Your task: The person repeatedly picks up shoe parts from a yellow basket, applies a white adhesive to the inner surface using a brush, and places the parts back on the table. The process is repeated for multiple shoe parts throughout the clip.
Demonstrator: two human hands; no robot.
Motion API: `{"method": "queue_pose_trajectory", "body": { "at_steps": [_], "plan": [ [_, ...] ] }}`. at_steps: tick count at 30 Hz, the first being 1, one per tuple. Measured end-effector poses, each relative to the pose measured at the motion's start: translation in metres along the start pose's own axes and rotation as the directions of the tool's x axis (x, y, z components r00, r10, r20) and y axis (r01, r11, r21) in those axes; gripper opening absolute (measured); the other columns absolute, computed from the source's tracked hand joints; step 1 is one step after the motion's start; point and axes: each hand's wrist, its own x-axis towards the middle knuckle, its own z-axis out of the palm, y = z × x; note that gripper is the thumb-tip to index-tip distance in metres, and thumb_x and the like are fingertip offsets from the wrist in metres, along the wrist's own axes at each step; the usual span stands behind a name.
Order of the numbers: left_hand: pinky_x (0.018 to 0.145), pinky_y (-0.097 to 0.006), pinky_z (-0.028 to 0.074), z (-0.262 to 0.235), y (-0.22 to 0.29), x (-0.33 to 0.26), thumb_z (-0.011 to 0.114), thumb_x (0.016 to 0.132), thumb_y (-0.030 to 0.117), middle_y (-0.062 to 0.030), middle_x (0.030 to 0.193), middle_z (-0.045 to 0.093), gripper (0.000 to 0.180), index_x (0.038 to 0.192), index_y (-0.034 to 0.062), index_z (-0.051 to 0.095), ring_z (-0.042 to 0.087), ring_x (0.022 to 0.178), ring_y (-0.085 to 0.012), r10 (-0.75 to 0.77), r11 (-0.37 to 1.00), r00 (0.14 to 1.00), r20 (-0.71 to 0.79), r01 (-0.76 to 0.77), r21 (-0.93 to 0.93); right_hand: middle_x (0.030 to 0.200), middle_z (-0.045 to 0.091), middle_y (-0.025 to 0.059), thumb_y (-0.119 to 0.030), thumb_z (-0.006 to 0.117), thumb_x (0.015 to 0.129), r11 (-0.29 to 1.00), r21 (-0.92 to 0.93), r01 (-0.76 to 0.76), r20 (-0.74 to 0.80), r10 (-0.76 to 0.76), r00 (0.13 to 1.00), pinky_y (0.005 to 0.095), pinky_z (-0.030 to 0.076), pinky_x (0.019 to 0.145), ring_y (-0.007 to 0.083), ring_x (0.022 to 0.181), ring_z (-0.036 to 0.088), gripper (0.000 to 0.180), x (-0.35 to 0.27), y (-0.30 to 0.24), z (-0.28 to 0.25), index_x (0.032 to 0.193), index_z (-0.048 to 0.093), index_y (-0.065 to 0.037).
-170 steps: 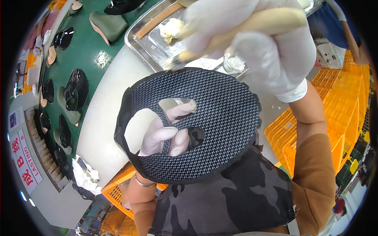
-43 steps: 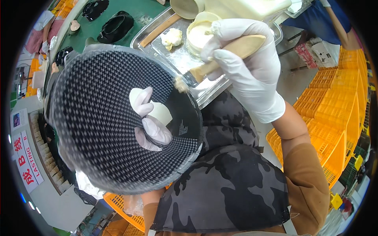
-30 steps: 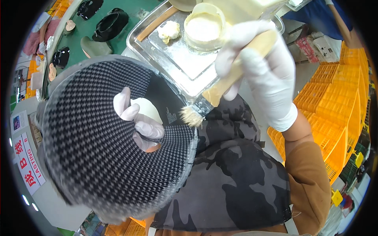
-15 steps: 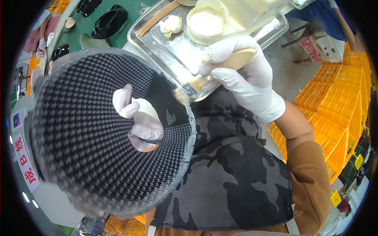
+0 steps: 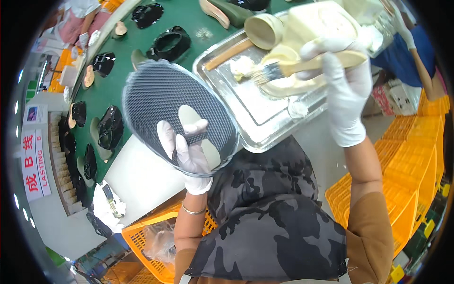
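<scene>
My left hand [image 5: 189, 154], gloved in white, grips a houndstooth-patterned oval piece [image 5: 156, 99] with a thin pale edge; its exact kind does not show. Two smooth pale patches [image 5: 190, 118] show on it around my fingers. White-gloved too, my right hand [image 5: 343, 85] is closed around the wooden handle of a brush [image 5: 309, 65]. Its bristles point left, over a pale paste-filled container [image 5: 288, 89] on a metal tray [image 5: 257, 128]. Beside them on the tray lie a whitish lump [image 5: 242, 67] and a wooden handle [image 5: 229, 54].
A tilted cream cup [image 5: 263, 31] and a cream jug [image 5: 328, 21] stand by the tray. Black shoe uppers [image 5: 171, 43] line the green belt [image 5: 203, 45]. Orange crates [image 5: 397, 165] are stacked right. A co-worker's arm [image 5: 402, 31] reaches in at top right.
The patterned piece has moved away from my head and now shows tilted and smaller. My right hand has carried the brush from beside the piece up and right, over the tray.
</scene>
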Motion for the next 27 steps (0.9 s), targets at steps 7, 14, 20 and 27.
{"method": "queue_pose_trajectory", "body": {
  "at_steps": [7,14,20,27],
  "plan": [
    [0.092,-0.045,0.041,-0.033,0.004,0.002,0.05,0.087,0.008,-0.0112,0.099,0.058,0.041,0.127,0.0096,0.04,0.057,0.095,-0.0306,-0.293,0.89,0.956,-0.022,0.264,-0.373,0.086,0.061,0.0073,-0.022,0.049,0.091,0.973,-0.217,-0.074,0.075,0.092,0.993,0.0192,0.047,0.056,0.0083,0.064,0.056,0.025,0.09,0.025,-0.049,0.104,0.053,-0.002],
    [0.088,-0.044,0.045,-0.049,-0.009,0.011,0.053,0.086,0.008,-0.0089,0.103,0.055,0.044,0.128,0.0115,0.04,0.056,0.099,-0.0296,-0.319,0.915,0.943,-0.098,0.28,-0.292,0.083,0.059,0.0041,-0.025,0.049,0.091,0.951,-0.168,-0.26,0.144,0.285,0.948,0.0179,0.045,0.055,0.0063,0.06,0.053,0.025,0.093,0.032,-0.06,0.104,0.053,-0.004],
    [0.084,-0.039,0.048,-0.057,-0.02,0.03,0.049,0.088,0.006,-0.0143,0.105,0.05,0.045,0.13,0.0003,0.033,0.056,0.097,-0.0285,-0.262,0.957,0.958,-0.113,0.243,-0.159,0.083,0.061,0.0037,-0.022,0.051,0.09,0.956,-0.165,-0.244,0.126,0.265,0.956,0.0178,0.044,0.054,0.006,0.058,0.053,0.022,0.094,0.031,-0.052,0.102,0.056,-0.004],
    [0.088,-0.026,0.04,-0.117,0.027,0.019,0.049,0.074,-0.006,-0.0094,0.108,0.054,0.052,0.125,-0.004,0.04,0.052,0.098,-0.0145,-0.238,0.828,0.971,-0.002,0.204,0.523,0.085,0.061,0.0026,-0.023,0.055,0.088,0.948,-0.211,-0.237,0.095,0.261,0.961,0.018,0.042,0.058,0.0059,0.067,0.053,0.023,0.097,0.05,-0.059,0.101,0.06,-0.004]
  ]
}}
